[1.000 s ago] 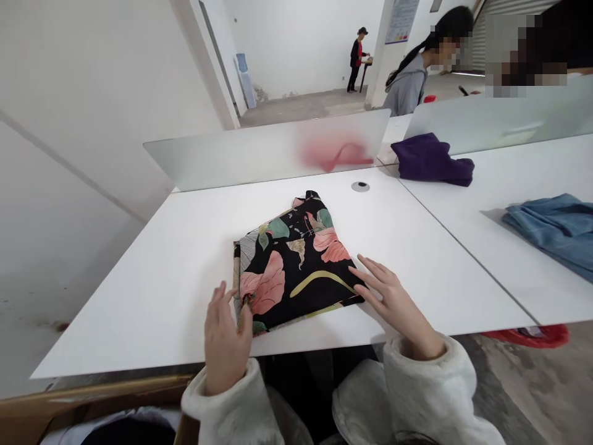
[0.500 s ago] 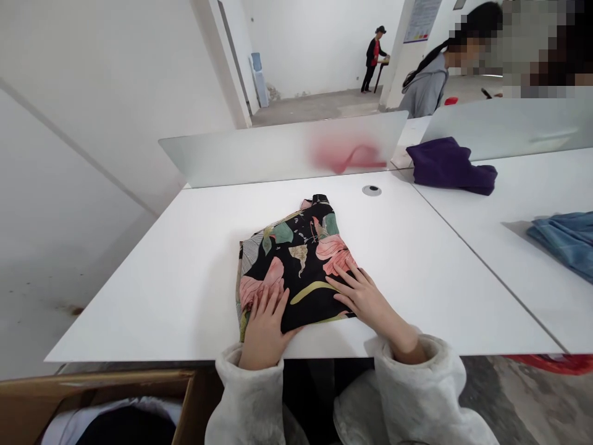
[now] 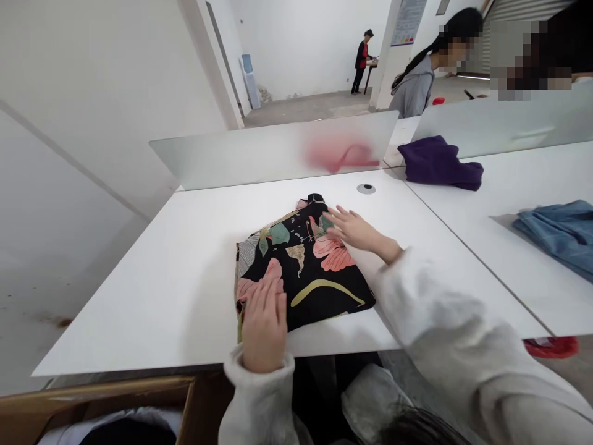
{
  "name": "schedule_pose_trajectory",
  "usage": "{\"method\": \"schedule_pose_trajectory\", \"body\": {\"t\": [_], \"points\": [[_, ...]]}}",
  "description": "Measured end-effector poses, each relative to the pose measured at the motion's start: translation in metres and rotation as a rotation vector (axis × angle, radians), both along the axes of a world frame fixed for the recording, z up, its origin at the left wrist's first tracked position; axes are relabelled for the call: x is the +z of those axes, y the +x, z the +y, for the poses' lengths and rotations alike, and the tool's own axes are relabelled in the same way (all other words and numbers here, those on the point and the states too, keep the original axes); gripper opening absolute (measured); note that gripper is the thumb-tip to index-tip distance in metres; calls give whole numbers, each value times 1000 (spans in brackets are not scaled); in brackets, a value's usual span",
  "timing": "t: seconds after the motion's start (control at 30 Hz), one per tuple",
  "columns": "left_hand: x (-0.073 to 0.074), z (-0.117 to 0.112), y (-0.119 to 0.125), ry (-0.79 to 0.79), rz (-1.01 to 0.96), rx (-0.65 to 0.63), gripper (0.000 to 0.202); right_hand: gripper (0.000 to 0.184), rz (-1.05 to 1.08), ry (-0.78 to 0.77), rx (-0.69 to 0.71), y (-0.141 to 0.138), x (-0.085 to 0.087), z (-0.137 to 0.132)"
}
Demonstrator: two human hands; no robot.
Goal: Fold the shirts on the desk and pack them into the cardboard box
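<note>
A folded black garment (image 3: 306,266) with pink flowers and green leaves lies on the white table (image 3: 199,272), near its front edge. My left hand (image 3: 265,315) rests flat on the garment's near left part, fingers stretched out and pointing away from me. At its upper right side, my right hand (image 3: 354,230) has its fingers spread, the tips over the green leaf print. Whether those fingertips press on the cloth or hover just above it I cannot tell. Neither hand grips anything.
A frosted divider (image 3: 259,157) stands along the table's back edge. To the right lie a purple cloth (image 3: 440,162) and folded blue cloth (image 3: 560,235). An open cardboard box (image 3: 115,386) with clothes sits below left. Several people are beyond the dividers.
My right hand has moved from the garment's lower right up to its upper right side, baring the lower right corner. The left hand stays in much the same place, its fingers closer together.
</note>
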State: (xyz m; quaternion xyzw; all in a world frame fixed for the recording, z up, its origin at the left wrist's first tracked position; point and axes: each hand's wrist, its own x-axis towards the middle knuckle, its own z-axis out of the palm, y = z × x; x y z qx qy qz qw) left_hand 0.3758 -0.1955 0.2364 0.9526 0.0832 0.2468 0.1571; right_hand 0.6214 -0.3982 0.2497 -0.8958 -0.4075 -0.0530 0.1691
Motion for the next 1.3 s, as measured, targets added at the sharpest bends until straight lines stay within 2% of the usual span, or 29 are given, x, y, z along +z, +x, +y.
{"method": "schedule_pose_trajectory", "body": {"t": [0.07,0.13,0.2,0.3,0.47,0.57,0.63,0.7,0.77,0.83,0.9,1.0,1.07,1.13,1.2,1.3], "points": [[-1,-8,16,-6,37,-42,49,62,61,107,-131,33,-8,24],[-10,-5,22,27,109,2,54,64,133,207,-226,52,-20,44],[-22,7,16,81,166,85,58,66,160,272,-264,60,-32,57],[-37,25,-4,172,188,183,64,68,96,286,-220,62,-41,65],[-39,33,-20,272,202,227,63,65,0,138,-41,65,-43,77],[-31,27,-17,314,179,249,66,62,-51,-34,48,68,-46,86],[-21,13,-9,337,157,253,67,60,-85,-116,74,68,-48,90],[-10,-12,3,340,147,179,61,59,-109,-134,62,67,-47,92],[-2,-43,19,324,149,21,51,56,-129,-102,39,65,-42,92],[-1,-70,36,303,158,-113,48,55,-138,-54,58,60,-34,91],[-7,-86,48,286,169,-180,50,54,-99,-32,175,49,-24,87],[-23,-89,55,276,189,-223,51,53,16,-52,479,20,-15,76],[-30,-85,52,276,196,-246,51,51,54,-79,675,-2,-16,67],[-34,-82,48,275,199,-260,51,48,44,-105,804,-16,-21,60],[-35,-82,45,280,199,-265,51,48,9,-134,844,-15,-28,58],[-33,-84,44,294,191,-270,52,52,-49,-177,738,17,-35,67]]}}
